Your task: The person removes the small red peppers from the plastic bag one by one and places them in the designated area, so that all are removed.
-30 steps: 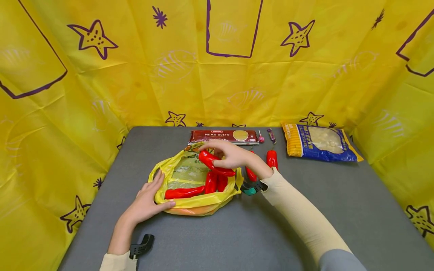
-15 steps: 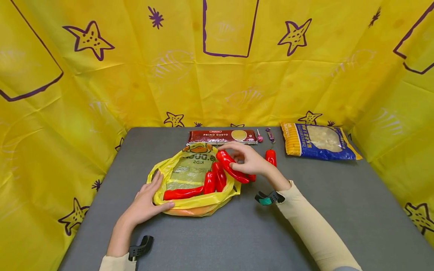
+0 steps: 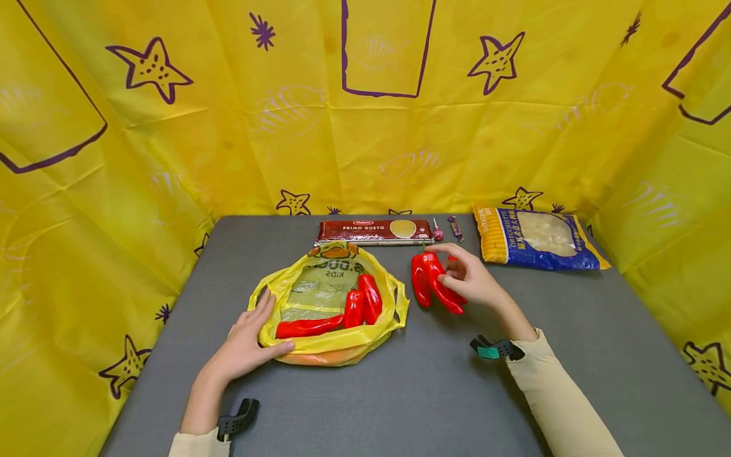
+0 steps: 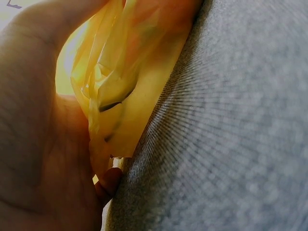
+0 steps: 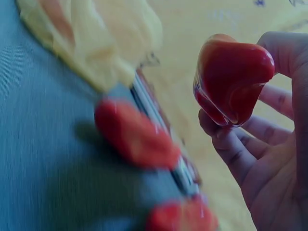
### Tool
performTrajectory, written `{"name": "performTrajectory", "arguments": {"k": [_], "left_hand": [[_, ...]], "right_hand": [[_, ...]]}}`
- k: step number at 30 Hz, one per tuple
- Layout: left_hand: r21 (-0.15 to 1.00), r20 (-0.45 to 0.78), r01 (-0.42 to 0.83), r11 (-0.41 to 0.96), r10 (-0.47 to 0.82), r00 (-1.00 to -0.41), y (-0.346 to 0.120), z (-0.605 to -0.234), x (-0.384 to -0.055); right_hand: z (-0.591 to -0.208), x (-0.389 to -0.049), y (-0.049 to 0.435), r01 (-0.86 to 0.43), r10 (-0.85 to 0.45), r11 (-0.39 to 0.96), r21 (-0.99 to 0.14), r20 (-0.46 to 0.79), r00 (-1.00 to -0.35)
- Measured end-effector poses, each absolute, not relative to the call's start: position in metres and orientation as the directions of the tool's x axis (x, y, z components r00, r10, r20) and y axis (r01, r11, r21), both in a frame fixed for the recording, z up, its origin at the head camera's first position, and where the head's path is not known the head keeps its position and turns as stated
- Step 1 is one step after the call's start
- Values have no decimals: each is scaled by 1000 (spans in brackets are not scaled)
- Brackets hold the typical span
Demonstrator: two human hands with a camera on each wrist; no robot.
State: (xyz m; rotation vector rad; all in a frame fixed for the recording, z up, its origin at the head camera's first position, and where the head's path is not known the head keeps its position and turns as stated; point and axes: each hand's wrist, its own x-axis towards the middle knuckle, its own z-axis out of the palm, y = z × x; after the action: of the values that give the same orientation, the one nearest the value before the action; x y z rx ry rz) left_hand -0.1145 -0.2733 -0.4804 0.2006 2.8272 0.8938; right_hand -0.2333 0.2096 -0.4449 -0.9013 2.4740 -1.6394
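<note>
My left hand [image 3: 245, 336] lies spread against the left rim of the yellow plastic bag [image 3: 325, 343], presumably to steady it; my right hand [image 3: 471, 277] pinches a long red pepper [image 3: 438, 289] right of the bag

The right hand [image 3: 469, 279] has carried a red pepper [image 3: 438, 284] rightward — away from the bag [image 3: 325, 344].

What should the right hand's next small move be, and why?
Probably lower the held pepper onto the gray table: the right hand holds it raised, outside the yellow bag, close to two other peppers lying on that surface.
</note>
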Motion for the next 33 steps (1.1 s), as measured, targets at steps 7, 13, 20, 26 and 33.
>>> {"name": "performTrajectory", "arguments": {"k": [7,13,20,26,33], "left_hand": [[580,-117,77,811,176,-977,-275,-482,-115],[576,-103,83,814,173,-979,-276,-484,-116],[579,-103,86,811,178,-979,-275,-483,-115],[583,-114,74,809,171,-979,-275,-484,-115],[585,-118,72,808,172,-978,-274,-484,-115]], "right_hand": [[-464,-227,268,-388,-343,326,-862,274,-898],[-476,-220,304,-331,-240,405,-852,251,-938],[-486,-213,328,-260,-177,497,-828,197,-964],[-495,-213,331,-278,-197,517,-810,204,-959],[-500,-212,330,-329,-202,576,-748,260,-944]]}}
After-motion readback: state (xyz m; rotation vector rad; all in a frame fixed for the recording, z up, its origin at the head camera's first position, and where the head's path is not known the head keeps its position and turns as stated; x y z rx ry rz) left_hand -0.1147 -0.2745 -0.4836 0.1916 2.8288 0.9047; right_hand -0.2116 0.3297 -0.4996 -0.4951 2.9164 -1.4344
